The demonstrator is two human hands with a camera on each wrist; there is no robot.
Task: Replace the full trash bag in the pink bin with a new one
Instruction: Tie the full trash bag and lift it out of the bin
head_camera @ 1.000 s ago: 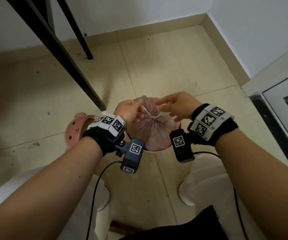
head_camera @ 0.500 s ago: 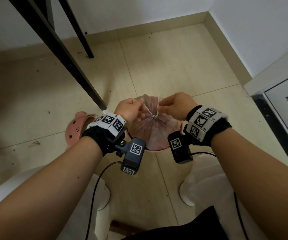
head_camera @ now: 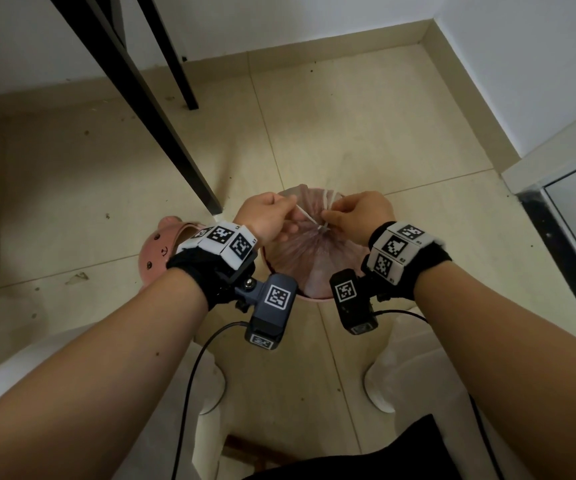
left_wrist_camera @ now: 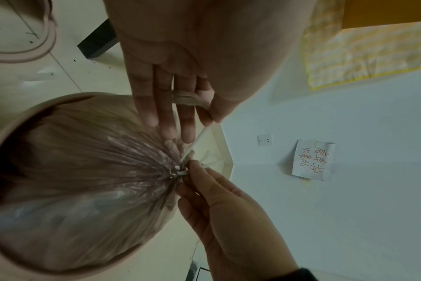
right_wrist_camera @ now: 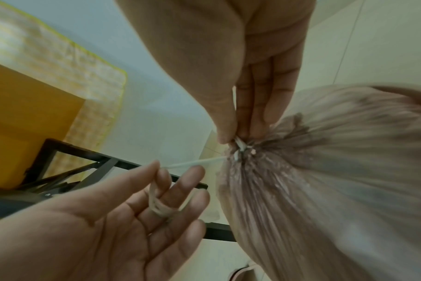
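Since a second ago the right hand [head_camera: 359, 216] has closed from a reaching spread into a pinch on the gathered neck of the thin, translucent pinkish plastic trash bag [left_wrist_camera: 89, 182], which sits in the round pink plastic bin [left_wrist_camera: 10, 125]. Meanwhile the left hand [head_camera: 265, 220] holds the white drawstring [left_wrist_camera: 199, 136] taut between thumb and forefinger, a loop round one finger. Pulling too hard could, I judge, snap the string or tear the puckered film, and a slipped pinch would let the neck reopen.
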